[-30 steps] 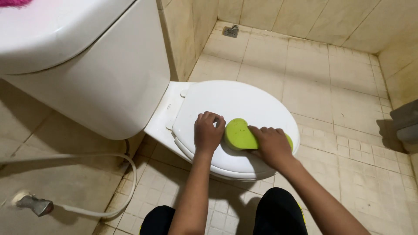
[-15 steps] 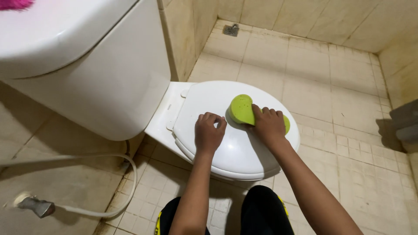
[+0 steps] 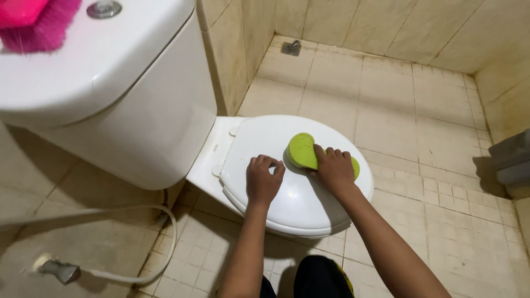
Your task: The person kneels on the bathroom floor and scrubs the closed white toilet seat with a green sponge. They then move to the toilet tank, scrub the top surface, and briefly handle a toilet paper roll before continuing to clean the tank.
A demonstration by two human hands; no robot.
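Note:
A white toilet with its lid (image 3: 276,138) closed stands on a tiled floor. My right hand (image 3: 333,168) presses a lime-green sponge (image 3: 302,150) flat on the upper right part of the lid. My left hand (image 3: 263,177) rests next to it on the lid's left side, fingers curled, holding nothing. Both forearms reach in from the bottom of the view.
The white cistern (image 3: 110,94) rises at left with a pink brush (image 3: 38,22) and a chrome flush button (image 3: 104,8) on top. A white hose (image 3: 138,265) runs to a wall valve (image 3: 55,270) at lower left. A floor drain (image 3: 291,48) sits in the far corner; a grey object (image 3: 513,160) is at right.
My right hand has slid the green sponge from the lid's near right part up towards the middle and far side. My left hand has stayed in place on the lid.

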